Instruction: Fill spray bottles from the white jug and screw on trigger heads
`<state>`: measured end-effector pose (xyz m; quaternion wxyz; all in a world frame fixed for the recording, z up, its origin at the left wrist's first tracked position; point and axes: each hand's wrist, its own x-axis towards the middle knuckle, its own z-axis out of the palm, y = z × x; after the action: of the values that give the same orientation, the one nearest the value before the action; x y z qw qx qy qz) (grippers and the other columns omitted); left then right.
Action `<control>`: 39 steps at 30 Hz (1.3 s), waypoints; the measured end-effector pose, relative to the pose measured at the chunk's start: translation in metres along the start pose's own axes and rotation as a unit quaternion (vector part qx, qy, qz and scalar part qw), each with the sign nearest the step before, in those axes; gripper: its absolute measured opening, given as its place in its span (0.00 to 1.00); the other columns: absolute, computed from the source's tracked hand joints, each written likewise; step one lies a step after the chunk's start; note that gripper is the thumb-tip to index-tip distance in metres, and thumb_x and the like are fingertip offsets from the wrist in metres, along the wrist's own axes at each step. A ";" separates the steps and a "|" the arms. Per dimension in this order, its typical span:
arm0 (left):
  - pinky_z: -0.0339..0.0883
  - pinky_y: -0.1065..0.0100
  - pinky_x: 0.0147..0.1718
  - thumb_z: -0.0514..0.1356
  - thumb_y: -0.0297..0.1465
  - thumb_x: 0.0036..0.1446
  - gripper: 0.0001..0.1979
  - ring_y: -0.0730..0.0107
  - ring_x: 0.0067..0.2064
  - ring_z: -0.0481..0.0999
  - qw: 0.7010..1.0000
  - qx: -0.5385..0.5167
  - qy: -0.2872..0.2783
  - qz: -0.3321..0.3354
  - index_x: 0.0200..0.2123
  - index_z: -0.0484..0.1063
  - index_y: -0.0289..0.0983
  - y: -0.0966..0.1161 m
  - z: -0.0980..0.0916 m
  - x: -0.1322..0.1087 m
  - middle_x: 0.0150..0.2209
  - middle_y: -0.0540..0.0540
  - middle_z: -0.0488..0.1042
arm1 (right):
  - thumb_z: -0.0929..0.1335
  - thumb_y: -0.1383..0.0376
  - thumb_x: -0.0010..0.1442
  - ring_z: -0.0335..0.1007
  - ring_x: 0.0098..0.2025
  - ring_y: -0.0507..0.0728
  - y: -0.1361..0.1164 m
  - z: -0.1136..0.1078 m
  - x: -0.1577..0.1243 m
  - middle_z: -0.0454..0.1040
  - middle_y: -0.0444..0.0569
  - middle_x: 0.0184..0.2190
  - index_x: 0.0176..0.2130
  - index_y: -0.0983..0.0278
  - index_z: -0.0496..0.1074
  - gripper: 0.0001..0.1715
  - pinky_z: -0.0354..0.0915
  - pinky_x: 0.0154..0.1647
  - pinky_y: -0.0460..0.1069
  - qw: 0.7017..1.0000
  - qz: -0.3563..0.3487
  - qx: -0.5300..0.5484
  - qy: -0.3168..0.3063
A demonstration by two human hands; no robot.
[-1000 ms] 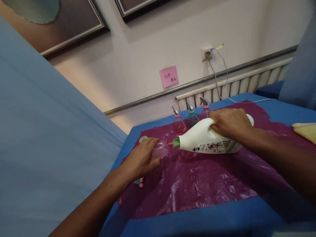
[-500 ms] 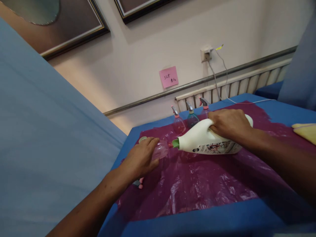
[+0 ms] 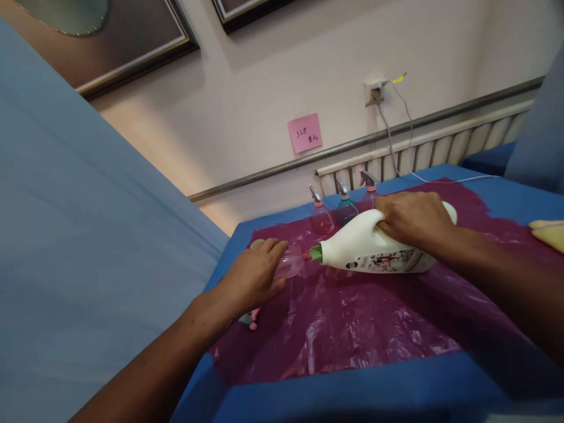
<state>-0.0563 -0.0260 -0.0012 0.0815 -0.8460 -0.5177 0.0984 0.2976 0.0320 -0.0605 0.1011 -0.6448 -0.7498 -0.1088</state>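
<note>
My right hand (image 3: 414,218) is closed round the handle of a large white detergent jug (image 3: 352,244), tipped on its side with its green spout (image 3: 316,254) pointing left. The spout meets the reddish neck of a clear pink spray bottle (image 3: 291,263). My left hand (image 3: 258,273) grips that bottle, which leans toward the jug; part of it is hidden behind my fingers. Whether liquid is flowing I cannot tell. A loose pink and grey spray head (image 3: 251,318) lies beneath my left wrist. Behind the bottle a pale round cap (image 3: 257,242) shows in part.
Three spray bottles, one pink (image 3: 322,218), one teal (image 3: 346,208) and another pinkish (image 3: 369,191), stand at the back. Crinkled purple plastic sheet (image 3: 352,329) covers the blue table (image 3: 352,393). A yellow cloth (image 3: 549,235) lies right; a blue curtain (image 3: 88,205) hangs left.
The view has shifted slightly. Both hands, the jug and the bottle hold nearly the same positions, with the spout still at the bottle's neck.
</note>
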 end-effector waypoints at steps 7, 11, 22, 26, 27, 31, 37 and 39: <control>0.76 0.47 0.62 0.66 0.31 0.61 0.35 0.39 0.67 0.77 1.000 0.017 -0.013 0.001 0.72 0.69 0.36 0.000 -0.002 0.002 0.70 0.32 0.74 | 0.64 0.58 0.72 0.77 0.37 0.65 -0.001 0.000 -0.001 0.86 0.60 0.40 0.51 0.61 0.83 0.20 0.47 0.34 0.54 1.000 -0.006 -0.003 0.006; 0.76 0.44 0.63 0.66 0.31 0.61 0.37 0.36 0.67 0.77 0.999 0.024 -0.024 0.002 0.73 0.68 0.34 0.001 -0.004 0.003 0.71 0.31 0.74 | 0.65 0.57 0.71 0.77 0.37 0.66 0.000 0.002 0.000 0.86 0.61 0.41 0.51 0.60 0.83 0.20 0.48 0.34 0.55 1.000 -0.003 -0.004 0.004; 0.76 0.46 0.61 0.67 0.32 0.61 0.35 0.39 0.66 0.78 0.999 0.034 -0.012 0.012 0.71 0.68 0.38 0.003 -0.006 0.003 0.69 0.33 0.75 | 0.62 0.57 0.74 0.78 0.40 0.65 -0.004 -0.009 -0.004 0.87 0.63 0.46 0.51 0.61 0.82 0.22 0.48 0.35 0.55 1.000 0.001 0.007 -0.025; 0.76 0.46 0.60 0.67 0.33 0.62 0.36 0.38 0.66 0.78 0.999 0.042 -0.020 0.005 0.72 0.68 0.37 0.005 -0.008 0.003 0.69 0.32 0.74 | 0.62 0.57 0.74 0.78 0.41 0.65 -0.004 -0.007 -0.004 0.86 0.63 0.46 0.52 0.63 0.82 0.22 0.48 0.36 0.55 1.000 -0.011 0.004 -0.019; 0.75 0.46 0.60 0.67 0.33 0.62 0.36 0.38 0.65 0.78 0.999 0.044 -0.023 0.004 0.72 0.68 0.37 0.005 -0.008 0.003 0.69 0.32 0.74 | 0.63 0.57 0.73 0.78 0.40 0.65 -0.004 -0.006 -0.003 0.86 0.63 0.46 0.52 0.63 0.82 0.22 0.48 0.35 0.55 1.000 -0.010 0.002 -0.016; 0.74 0.44 0.61 0.66 0.33 0.63 0.36 0.37 0.66 0.77 0.998 0.052 -0.035 0.004 0.73 0.67 0.35 0.007 -0.010 0.005 0.69 0.31 0.73 | 0.65 0.56 0.71 0.77 0.39 0.65 -0.002 0.002 0.000 0.86 0.60 0.43 0.51 0.60 0.83 0.21 0.50 0.35 0.54 1.000 -0.004 -0.001 -0.010; 0.75 0.45 0.59 0.67 0.31 0.61 0.34 0.37 0.65 0.77 0.998 0.052 -0.025 0.007 0.70 0.70 0.37 0.007 -0.009 0.006 0.68 0.33 0.75 | 0.66 0.56 0.69 0.75 0.36 0.64 0.001 0.008 0.002 0.86 0.57 0.41 0.50 0.57 0.85 0.20 0.52 0.35 0.54 1.000 -0.003 0.003 -0.001; 0.75 0.45 0.59 0.66 0.32 0.61 0.34 0.37 0.66 0.77 0.998 0.054 -0.025 0.008 0.71 0.70 0.37 0.007 -0.009 0.006 0.68 0.33 0.75 | 0.66 0.55 0.70 0.75 0.36 0.64 0.001 0.009 0.002 0.86 0.57 0.41 0.50 0.57 0.85 0.20 0.53 0.35 0.54 1.000 -0.004 0.003 -0.003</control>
<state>-0.0456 -0.0245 0.0054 0.1134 -0.8418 -0.5065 0.1481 0.2980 0.0364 -0.0680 0.1000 -0.6420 -0.7529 -0.1053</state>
